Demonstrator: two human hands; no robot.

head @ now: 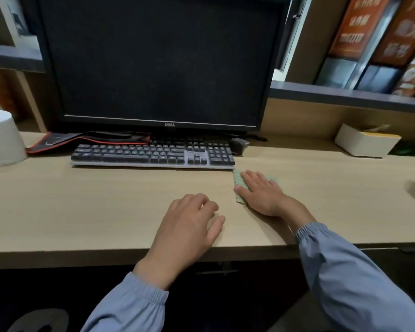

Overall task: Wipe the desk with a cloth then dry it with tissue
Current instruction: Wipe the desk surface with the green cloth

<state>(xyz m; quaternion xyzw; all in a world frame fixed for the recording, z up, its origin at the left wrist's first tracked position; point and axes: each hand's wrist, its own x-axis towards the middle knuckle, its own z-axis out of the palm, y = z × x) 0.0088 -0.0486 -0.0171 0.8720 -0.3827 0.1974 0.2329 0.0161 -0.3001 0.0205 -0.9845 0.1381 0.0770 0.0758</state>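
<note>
green cloth [240, 185] lies flat near the desk's [82, 207] front edge, just off the keyboard's [151, 155] right corner, mostly hidden under the right hand [261, 195], whose fingers lie spread flat on it. left hand [189, 226] rests nearby, fingers curled loosely, holding nothing. tissue roll [0, 140] at the left edge is cut off.

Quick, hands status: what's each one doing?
Left hand: open, empty, resting on desk.
Right hand: open, flat, pressing cloth.
</note>
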